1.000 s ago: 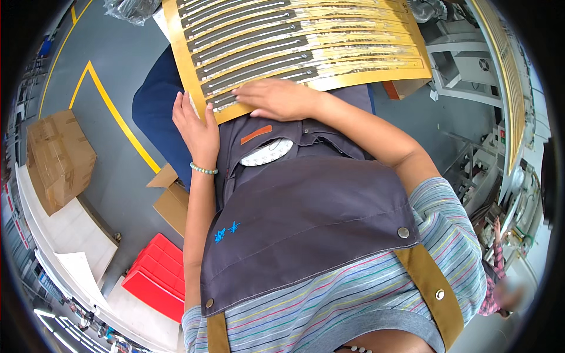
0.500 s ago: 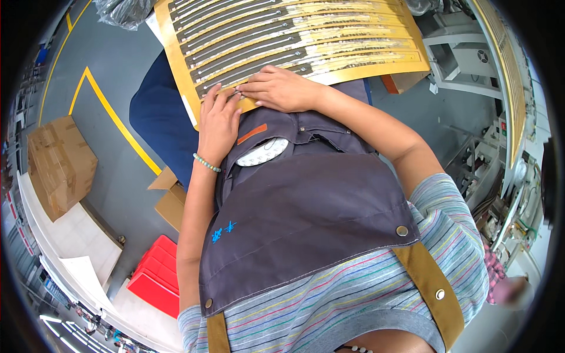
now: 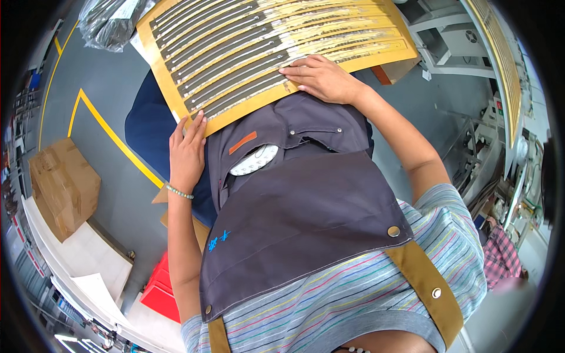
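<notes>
A yellow sheet (image 3: 235, 120) lies across my lap, striped with long dark strips that carry thin pale lines. Toward its right half the strips give way to a patchy whitish and yellow surface (image 3: 335, 32). My left hand (image 3: 187, 154), with a beaded bracelet at the wrist, rests its spread fingertips on the sheet's near left corner. My right hand (image 3: 329, 79) lies with fingers stretched over the near edge, pointing left across the lowest strips. Whether anything small is under its fingertips cannot be seen.
Dark apron (image 3: 300, 206) covers my front. A crumpled plastic bag (image 3: 109, 23) is at the far left. Cardboard box (image 3: 65, 185) and red bin (image 3: 160, 291) stand at left. White-framed equipment (image 3: 453, 47) and a tall yellowish panel (image 3: 506, 65) rise at right. Another person's checked sleeve (image 3: 502, 253) shows lower right.
My hands, close together at the sheet's near edge before, have moved apart: the left toward the near left corner, the right to the right. The sheet appears shifted left in view.
</notes>
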Available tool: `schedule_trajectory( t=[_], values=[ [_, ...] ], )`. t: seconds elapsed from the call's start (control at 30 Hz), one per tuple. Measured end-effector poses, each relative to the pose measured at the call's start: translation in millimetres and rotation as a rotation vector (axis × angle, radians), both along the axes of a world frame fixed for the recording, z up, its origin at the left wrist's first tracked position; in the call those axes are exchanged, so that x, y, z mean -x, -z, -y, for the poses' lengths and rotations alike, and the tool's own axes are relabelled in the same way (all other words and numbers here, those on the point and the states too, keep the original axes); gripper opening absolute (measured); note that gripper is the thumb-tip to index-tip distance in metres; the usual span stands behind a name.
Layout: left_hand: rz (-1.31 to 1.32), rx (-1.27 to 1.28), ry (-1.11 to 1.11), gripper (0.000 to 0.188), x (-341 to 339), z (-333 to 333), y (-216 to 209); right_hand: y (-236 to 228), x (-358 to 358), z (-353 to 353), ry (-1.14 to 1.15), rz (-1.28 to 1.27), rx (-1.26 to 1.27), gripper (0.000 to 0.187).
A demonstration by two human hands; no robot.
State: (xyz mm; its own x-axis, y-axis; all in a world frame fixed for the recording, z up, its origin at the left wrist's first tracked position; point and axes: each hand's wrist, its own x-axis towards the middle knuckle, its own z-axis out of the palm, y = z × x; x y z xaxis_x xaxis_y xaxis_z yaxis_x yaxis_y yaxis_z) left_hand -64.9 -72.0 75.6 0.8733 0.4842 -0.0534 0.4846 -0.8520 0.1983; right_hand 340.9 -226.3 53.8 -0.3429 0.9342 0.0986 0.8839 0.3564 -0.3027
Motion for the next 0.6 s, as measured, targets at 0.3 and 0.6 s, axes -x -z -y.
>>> schedule_trajectory(
  t=[0.3, 0.6],
  values=[
    [0.555, 0.420, -0.550, 0.036, 9, -9, 23, 4, -26, 47, 0.544, -0.285, -0.151, 0.032],
    [0.734, 0.714, -0.958, 0.052, -10, -27, 63, 7, 11, 19, 0.320, -0.021, -0.090, 0.040]
  ],
)
